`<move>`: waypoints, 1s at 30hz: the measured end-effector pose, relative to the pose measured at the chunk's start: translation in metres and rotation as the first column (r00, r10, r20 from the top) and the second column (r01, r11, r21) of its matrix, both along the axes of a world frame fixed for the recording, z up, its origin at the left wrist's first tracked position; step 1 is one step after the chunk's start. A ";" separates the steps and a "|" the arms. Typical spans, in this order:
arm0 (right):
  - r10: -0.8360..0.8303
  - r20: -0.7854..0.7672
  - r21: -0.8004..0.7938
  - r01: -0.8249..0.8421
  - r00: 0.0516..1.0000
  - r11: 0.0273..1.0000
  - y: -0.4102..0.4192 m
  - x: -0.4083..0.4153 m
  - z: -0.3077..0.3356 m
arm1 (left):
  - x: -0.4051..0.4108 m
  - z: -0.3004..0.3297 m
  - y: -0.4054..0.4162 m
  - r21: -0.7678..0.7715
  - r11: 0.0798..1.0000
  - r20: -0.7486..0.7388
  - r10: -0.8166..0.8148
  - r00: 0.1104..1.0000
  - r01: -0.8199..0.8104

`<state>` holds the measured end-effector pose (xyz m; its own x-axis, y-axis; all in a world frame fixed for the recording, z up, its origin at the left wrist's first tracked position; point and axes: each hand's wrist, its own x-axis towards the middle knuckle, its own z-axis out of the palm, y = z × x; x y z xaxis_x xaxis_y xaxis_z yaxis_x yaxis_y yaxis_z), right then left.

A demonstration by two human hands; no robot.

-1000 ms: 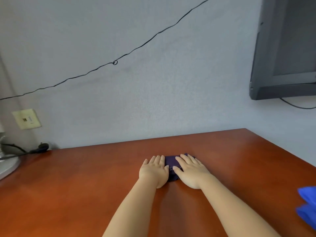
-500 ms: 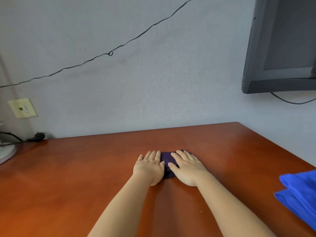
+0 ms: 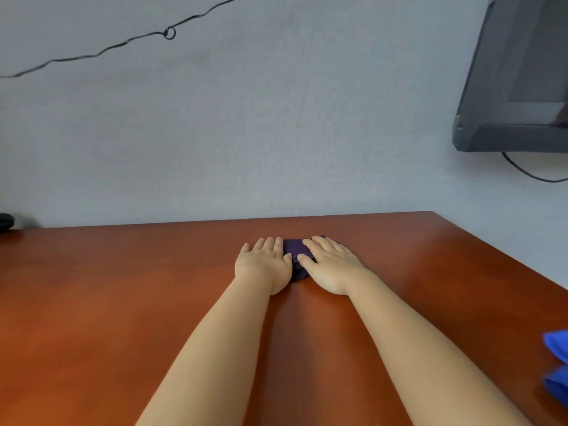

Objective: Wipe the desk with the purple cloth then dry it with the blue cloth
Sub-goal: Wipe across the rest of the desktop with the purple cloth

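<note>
A small, dark purple cloth (image 3: 295, 250) lies bunched on the reddish-brown desk (image 3: 123, 302), a short way in front of the wall. My left hand (image 3: 264, 265) presses flat on its left part, and my right hand (image 3: 330, 265) presses flat on its right part. Only a strip of cloth shows between the two hands. Both forearms stretch out over the desk. A bright blue cloth (image 3: 558, 345) lies at the right edge of the view on the desk, cut off by the frame.
A grey monitor (image 3: 516, 87) hangs at the upper right with a cable below it. A thin black wire (image 3: 92, 55) runs across the wall. A dark plug (image 3: 4, 222) sits at the desk's far left. The desk's right edge slants toward the blue cloth.
Both hands have slid the purple cloth a little farther from me toward the wall. The view has shifted, so less of the blue cloth shows than half a second ago.
</note>
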<state>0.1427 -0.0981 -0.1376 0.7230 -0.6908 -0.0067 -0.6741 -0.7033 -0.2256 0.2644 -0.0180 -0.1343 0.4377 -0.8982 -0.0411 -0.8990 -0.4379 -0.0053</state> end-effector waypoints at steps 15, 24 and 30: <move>-0.026 -0.038 0.050 0.028 0.999 0.998 0.098 -0.088 0.002 | -0.084 0.005 0.095 0.069 0.997 -0.010 -0.040 0.999 0.040; -0.024 -0.021 0.041 0.025 0.999 0.999 0.092 -0.096 0.001 | -0.091 0.003 0.088 0.068 0.997 0.023 -0.049 0.999 0.047; -0.059 -0.007 0.035 0.060 0.998 0.998 0.050 -0.079 0.001 | -0.073 0.000 0.042 0.019 0.997 0.025 -0.079 0.997 0.079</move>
<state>0.0634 -0.0483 -0.1368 0.6806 -0.7318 -0.0365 -0.7160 -0.6536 -0.2453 0.1913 0.0237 -0.1344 0.3665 -0.9292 -0.0472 -0.9303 -0.3651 -0.0358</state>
